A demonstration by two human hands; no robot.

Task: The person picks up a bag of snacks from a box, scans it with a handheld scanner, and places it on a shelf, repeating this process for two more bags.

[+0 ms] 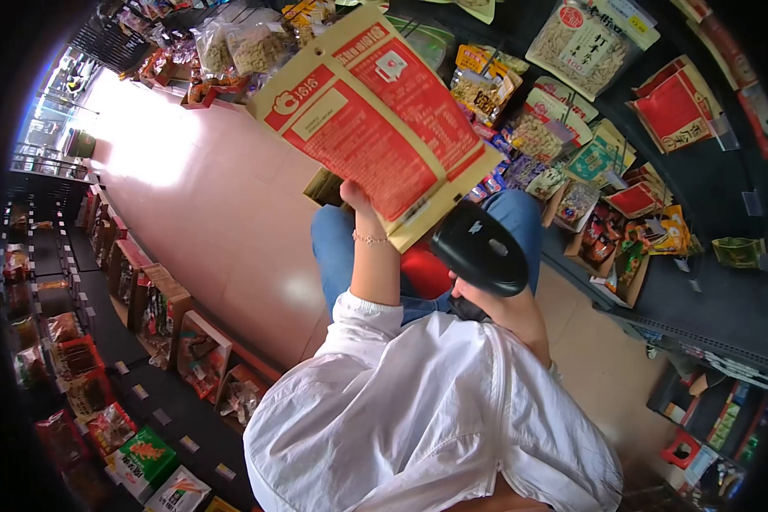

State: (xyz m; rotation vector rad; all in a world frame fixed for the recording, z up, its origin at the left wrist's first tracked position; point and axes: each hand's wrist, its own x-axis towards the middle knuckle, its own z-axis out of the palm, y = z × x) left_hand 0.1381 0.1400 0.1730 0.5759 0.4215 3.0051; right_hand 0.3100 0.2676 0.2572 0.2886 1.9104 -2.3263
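Observation:
A large red and tan snack package [375, 128] is held up in front of me, its printed back facing the camera. My left hand [356, 194] is at its lower left edge, with most of the fingers hidden behind it. My right hand [495, 305] grips the handle of a black handheld scanner [480, 247]. The scanner's head is beside the package's lower right corner, near a printed barcode [416, 207].
Shelves with hanging nut bags [582, 47] and boxes of small snacks [602, 239] stand at the right. Another shelf [132, 341] with packaged food runs along the left. A tiled floor [222, 222] lies between, and my knees [514, 218] are bent below the package.

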